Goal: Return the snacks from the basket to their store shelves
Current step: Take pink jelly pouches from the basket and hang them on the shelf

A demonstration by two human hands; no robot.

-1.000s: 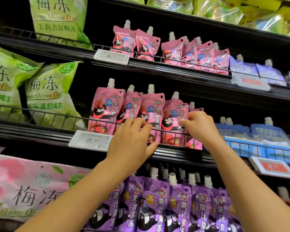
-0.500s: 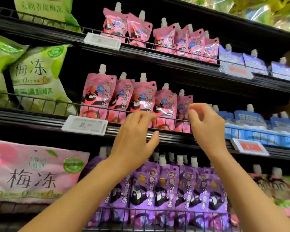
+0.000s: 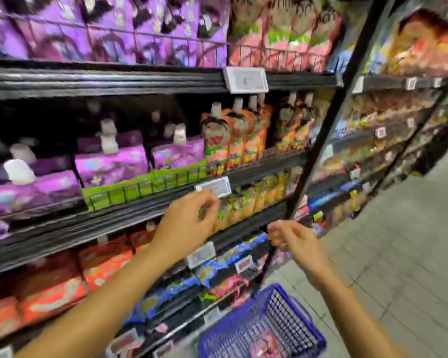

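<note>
Before the snack shelves (image 3: 145,215) my left hand (image 3: 189,223) and right hand (image 3: 292,239) hang empty, fingers loosely curled; below, the blue basket (image 3: 290,306) holds a pink snack pouch (image 3: 265,342)

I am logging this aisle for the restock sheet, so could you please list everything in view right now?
purple spout pouches: several, purple with white caps, middle shelf left; more on the top shelf.
orange spout pouches: several, orange and green, middle shelf right.
pink pouches: several, top shelf right; blurred.
red packs: several, lower shelf left.
price tags: several, white, on shelf edges.
basket: one, blue, on the floor below the hands; something pink inside, too blurred to name.
floor: grey tiles, right.
left hand: empty, before the shelf edge.
right hand: empty, above the basket.
</note>
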